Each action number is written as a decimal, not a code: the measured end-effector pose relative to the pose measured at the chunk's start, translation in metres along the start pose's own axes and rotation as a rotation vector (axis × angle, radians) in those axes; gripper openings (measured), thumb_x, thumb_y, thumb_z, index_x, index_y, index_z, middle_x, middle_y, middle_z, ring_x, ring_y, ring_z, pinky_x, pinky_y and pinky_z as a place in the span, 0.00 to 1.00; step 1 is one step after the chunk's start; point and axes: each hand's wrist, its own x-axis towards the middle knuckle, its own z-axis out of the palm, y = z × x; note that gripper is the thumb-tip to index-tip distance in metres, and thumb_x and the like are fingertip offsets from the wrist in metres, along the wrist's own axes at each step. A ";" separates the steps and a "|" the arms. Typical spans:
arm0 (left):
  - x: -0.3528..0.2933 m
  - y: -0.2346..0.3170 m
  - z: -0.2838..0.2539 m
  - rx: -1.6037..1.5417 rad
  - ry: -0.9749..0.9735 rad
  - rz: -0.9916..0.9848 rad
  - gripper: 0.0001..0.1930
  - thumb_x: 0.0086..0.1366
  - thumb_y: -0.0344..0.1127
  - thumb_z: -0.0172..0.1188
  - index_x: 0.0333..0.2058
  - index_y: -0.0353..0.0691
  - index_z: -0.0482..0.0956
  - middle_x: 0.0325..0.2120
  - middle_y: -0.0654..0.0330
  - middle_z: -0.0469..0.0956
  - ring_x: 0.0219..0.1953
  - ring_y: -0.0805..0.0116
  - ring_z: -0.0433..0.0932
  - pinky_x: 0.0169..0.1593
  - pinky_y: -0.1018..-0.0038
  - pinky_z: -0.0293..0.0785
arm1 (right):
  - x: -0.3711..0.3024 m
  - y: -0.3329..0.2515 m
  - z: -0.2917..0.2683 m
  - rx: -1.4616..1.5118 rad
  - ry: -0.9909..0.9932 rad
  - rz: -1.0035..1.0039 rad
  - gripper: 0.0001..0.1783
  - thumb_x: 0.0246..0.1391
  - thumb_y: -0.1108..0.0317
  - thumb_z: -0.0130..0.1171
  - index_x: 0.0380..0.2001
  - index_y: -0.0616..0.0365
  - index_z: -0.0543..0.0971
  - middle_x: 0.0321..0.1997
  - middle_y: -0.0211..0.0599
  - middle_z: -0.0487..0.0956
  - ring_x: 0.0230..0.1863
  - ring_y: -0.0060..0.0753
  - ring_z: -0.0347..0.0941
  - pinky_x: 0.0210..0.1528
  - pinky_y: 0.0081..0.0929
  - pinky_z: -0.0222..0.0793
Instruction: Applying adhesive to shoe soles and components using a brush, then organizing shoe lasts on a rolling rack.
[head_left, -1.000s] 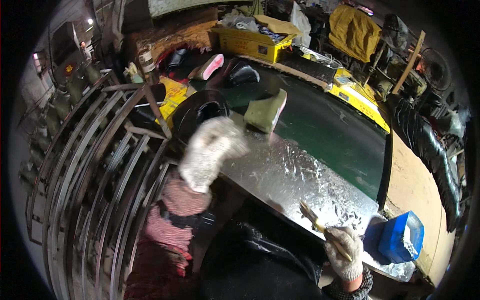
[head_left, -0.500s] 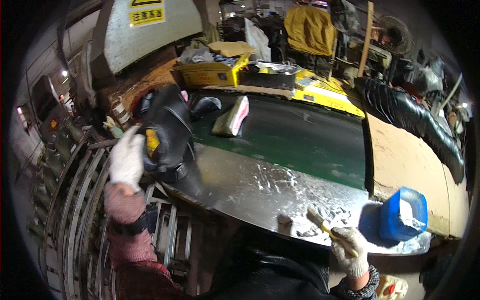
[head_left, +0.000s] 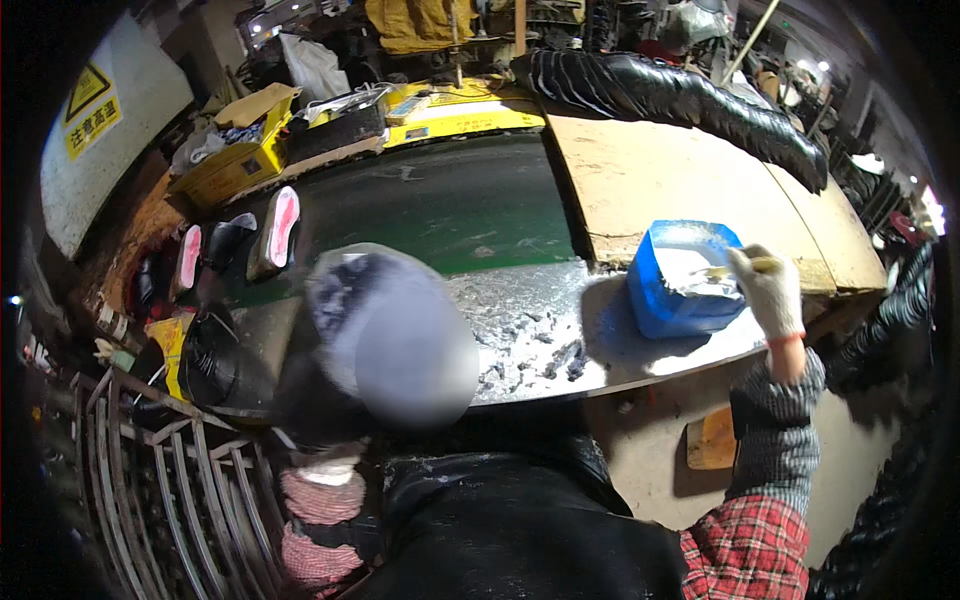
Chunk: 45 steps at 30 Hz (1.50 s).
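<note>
In front of me a black boot (head_left: 300,385) is tipped up, its large pale grey sole (head_left: 385,325) facing me and blurred. My left hand (head_left: 330,466) is at the boot's lower side and holds it; only part of the white glove shows, the fingers hidden. Over at the right, my gloved right hand (head_left: 775,295) is closed round the handle of a brush (head_left: 720,271). The brush's end reaches into a blue plastic tub (head_left: 665,300) with white paste (head_left: 682,268) inside.
White smears cover the metal worktop edge (head_left: 530,340). Two pink-faced soles (head_left: 281,225) (head_left: 187,258) stand at the left of the green belt (head_left: 470,225). Another black boot (head_left: 215,355) lies near the metal rack (head_left: 170,460). Cardboard (head_left: 690,165) and a black ribbed hose (head_left: 670,95) lie beyond the tub.
The view has turned right. My right hand has lifted the brush from the worktop and brought it into the blue tub. My left hand, earlier beside a boot, now has a boot tipped sole-up.
</note>
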 end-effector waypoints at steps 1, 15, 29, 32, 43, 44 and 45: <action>-0.011 -0.009 0.019 0.018 -0.058 -0.021 0.21 0.62 0.36 0.57 0.51 0.33 0.71 0.48 0.56 0.74 0.50 0.65 0.72 0.55 0.69 0.68 | -0.013 -0.001 -0.008 0.116 0.090 0.070 0.11 0.58 0.65 0.59 0.29 0.64 0.79 0.18 0.21 0.68 0.22 0.13 0.60 0.23 0.18 0.58; -0.098 -0.018 0.077 -1.098 -0.116 -0.510 0.22 0.61 0.35 0.58 0.52 0.32 0.69 0.48 0.55 0.74 0.50 0.65 0.73 0.54 0.69 0.70 | -0.063 -0.198 0.134 0.758 -0.206 -0.663 0.13 0.52 0.69 0.64 0.40 0.62 0.79 0.30 0.40 0.80 0.32 0.34 0.78 0.38 0.24 0.73; -0.114 -0.028 0.083 -1.228 -0.118 -0.563 0.25 0.60 0.34 0.59 0.54 0.32 0.67 0.49 0.54 0.73 0.50 0.64 0.73 0.53 0.70 0.71 | -0.064 -0.235 0.158 0.763 -0.364 -0.503 0.11 0.58 0.73 0.53 0.41 0.66 0.78 0.30 0.36 0.78 0.28 0.24 0.74 0.31 0.20 0.70; -0.112 -0.028 0.070 -1.200 -0.098 -0.558 0.25 0.60 0.33 0.60 0.54 0.32 0.66 0.49 0.53 0.73 0.50 0.64 0.74 0.53 0.70 0.71 | -0.093 -0.285 0.158 0.841 -0.466 -0.998 0.16 0.51 0.64 0.61 0.42 0.61 0.79 0.27 0.44 0.78 0.27 0.44 0.76 0.30 0.32 0.72; -0.122 -0.054 0.012 -0.922 0.004 -0.504 0.27 0.59 0.32 0.61 0.55 0.31 0.65 0.50 0.52 0.73 0.49 0.64 0.74 0.52 0.70 0.72 | -0.118 -0.188 0.106 0.611 -0.933 -0.319 0.12 0.54 0.76 0.57 0.41 0.71 0.77 0.34 0.46 0.80 0.31 0.28 0.78 0.34 0.21 0.76; -0.116 -0.055 0.015 -0.926 0.002 -0.481 0.27 0.59 0.32 0.61 0.56 0.31 0.65 0.50 0.52 0.73 0.49 0.64 0.74 0.52 0.70 0.72 | -0.128 -0.167 0.110 0.729 -0.644 -0.042 0.11 0.54 0.74 0.57 0.40 0.70 0.78 0.32 0.44 0.81 0.29 0.27 0.78 0.31 0.22 0.76; -0.114 -0.053 0.014 -0.911 0.000 -0.481 0.27 0.59 0.32 0.61 0.56 0.31 0.65 0.50 0.52 0.73 0.49 0.64 0.74 0.52 0.70 0.73 | -0.132 -0.163 0.104 0.723 -0.462 -0.085 0.10 0.55 0.74 0.55 0.38 0.70 0.78 0.33 0.42 0.82 0.29 0.26 0.78 0.31 0.21 0.76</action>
